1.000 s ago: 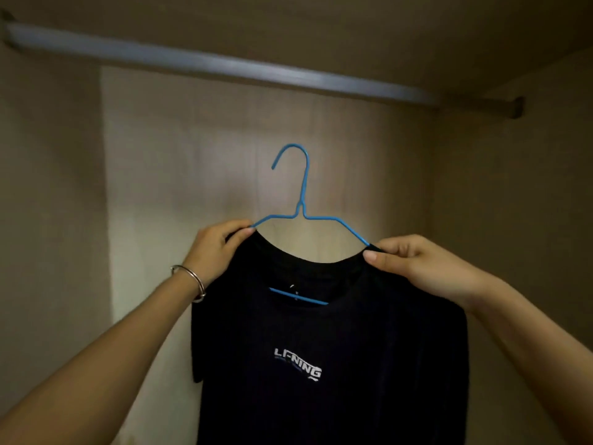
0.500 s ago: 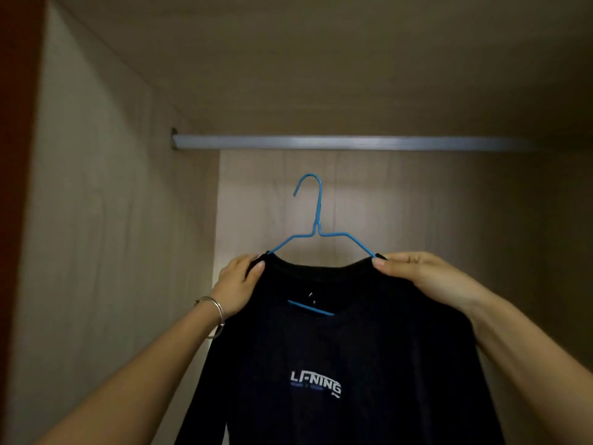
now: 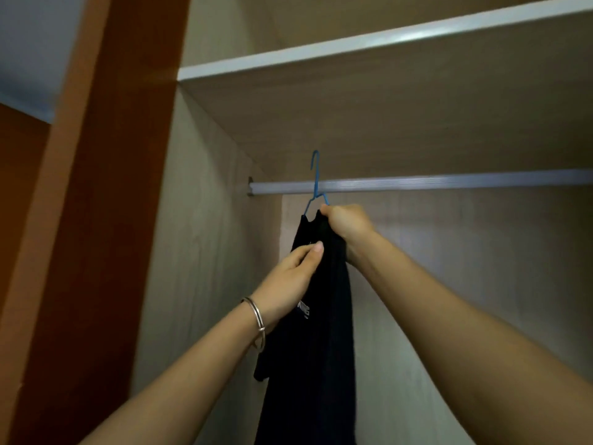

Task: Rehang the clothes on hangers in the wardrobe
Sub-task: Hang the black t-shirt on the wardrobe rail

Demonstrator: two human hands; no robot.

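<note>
wood-grain wardrobe point(image 3: 205, 252) w/ a white-edged shelf point(image 3: 321, 53) up top. silver rail point(image 3: 449, 183) runs across under the shelf; everything else is placed off that.

black t-shirt point(image 3: 314, 348) hangs edge-on just below the rail's left end, draped long and narrow. soft, light, no stiffness of its own, prob. slides on thin wire, so it goes wherever the hanger goes.

right hand point(image 3: 346, 223) is just under the rail, grip clamped on the shirt's top w/ fingers curled round the cloth. likely round the hanger arm inside too, but that's hidden. left hand point(image 3: 288, 277) is further below the rail, grip pinching the shirt's front edge btwn thumb and fingertips.

blue wire hanger point(image 3: 316, 175): hook crosses the rail in view and its tip stands above it. can't tell if it's over the rail or just in front. wire looks thin and prob. springy, so best held at the neck/shoulder where the right hand is, not by cloth alone.

silver bangle point(image 3: 256, 316) on the left wrist, well below the rail.
</note>
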